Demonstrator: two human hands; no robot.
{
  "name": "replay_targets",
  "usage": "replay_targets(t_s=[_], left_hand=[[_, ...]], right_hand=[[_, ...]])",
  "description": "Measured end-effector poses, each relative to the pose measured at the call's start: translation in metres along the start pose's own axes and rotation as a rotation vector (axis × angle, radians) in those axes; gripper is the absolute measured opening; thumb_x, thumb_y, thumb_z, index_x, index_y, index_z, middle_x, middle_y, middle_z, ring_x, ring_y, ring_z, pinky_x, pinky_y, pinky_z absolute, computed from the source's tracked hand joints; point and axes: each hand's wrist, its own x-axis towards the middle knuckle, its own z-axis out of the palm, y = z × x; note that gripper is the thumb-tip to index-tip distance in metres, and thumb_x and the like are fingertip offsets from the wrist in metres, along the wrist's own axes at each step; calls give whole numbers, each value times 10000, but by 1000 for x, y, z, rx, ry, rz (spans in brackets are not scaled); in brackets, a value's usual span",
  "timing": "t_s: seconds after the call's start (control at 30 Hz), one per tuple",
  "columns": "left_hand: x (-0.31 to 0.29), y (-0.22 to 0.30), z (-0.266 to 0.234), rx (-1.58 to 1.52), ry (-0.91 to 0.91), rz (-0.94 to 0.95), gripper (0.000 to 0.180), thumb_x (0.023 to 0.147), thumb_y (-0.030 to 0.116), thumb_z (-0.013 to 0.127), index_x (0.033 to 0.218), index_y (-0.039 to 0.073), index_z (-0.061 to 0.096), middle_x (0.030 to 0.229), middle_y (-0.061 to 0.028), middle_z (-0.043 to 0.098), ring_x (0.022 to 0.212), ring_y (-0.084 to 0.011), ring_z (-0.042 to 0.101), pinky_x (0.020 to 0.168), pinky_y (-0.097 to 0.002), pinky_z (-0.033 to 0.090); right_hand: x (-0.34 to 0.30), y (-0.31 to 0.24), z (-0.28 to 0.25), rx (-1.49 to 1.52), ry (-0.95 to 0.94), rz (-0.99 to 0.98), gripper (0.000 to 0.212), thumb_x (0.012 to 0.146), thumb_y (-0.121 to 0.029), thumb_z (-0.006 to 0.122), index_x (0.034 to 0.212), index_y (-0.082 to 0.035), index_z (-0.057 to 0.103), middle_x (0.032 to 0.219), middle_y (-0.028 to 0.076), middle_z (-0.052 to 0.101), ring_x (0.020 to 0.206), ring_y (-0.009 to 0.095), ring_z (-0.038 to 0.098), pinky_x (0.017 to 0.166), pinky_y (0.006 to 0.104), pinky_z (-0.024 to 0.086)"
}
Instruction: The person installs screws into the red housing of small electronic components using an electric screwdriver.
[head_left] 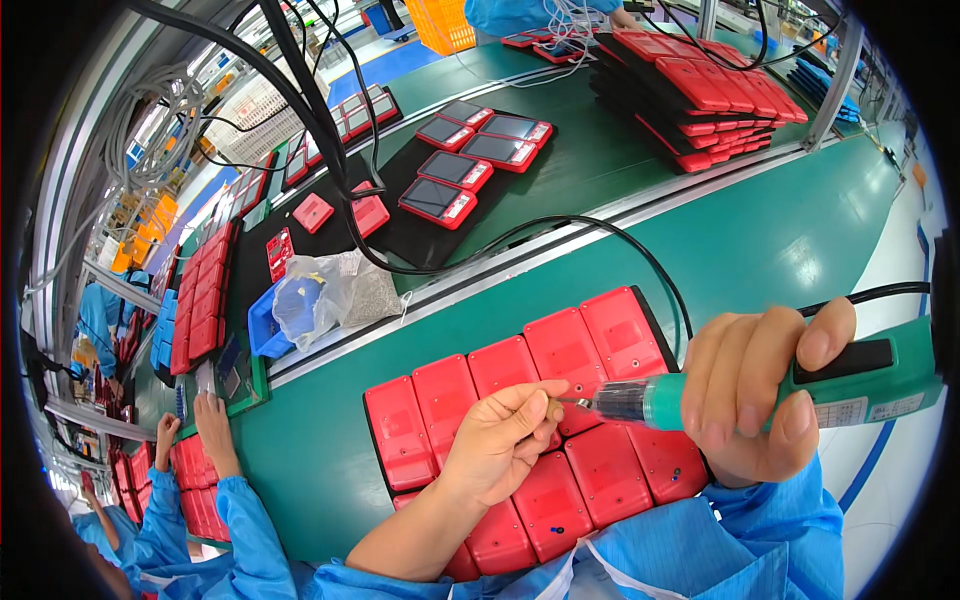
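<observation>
My right hand [765, 390] is wrapped round a green electric screwdriver [870, 375], which lies almost level and points left. The clear nose and metal bit [582, 402] of the screwdriver reach the fingertips of my left hand [508, 440]. Thumb and forefinger of that hand are pinched together at the bit's tip; whatever small piece they hold is hidden. Below both hands, red plastic housings [402, 430] lie in two rows on a black mat [655, 325]. Small dark screws [557, 530] rest on a couple of the nearer housings.
Behind a metal rail, a green bench [590, 130] carries red devices with dark screens [440, 198] and a tall stack of red housings [700, 90]. A blue bin [265, 325] with plastic bags stands left. Black cables hang overhead. A co-worker's hands [215, 430] work at far left.
</observation>
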Motion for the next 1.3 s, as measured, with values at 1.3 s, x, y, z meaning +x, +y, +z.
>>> replay_targets(t_s=[1.3], left_hand=[[-3,0,5,-5,-29,-241,338,882,318,427,801,20,562,578,-39,457,473,-73,355,407,-170,274]], right_hand=[[3,-2,2,153,-196,-16,228,790,-130,574,897,-83,377,548,8,490,387,99,510,351,214,441]])
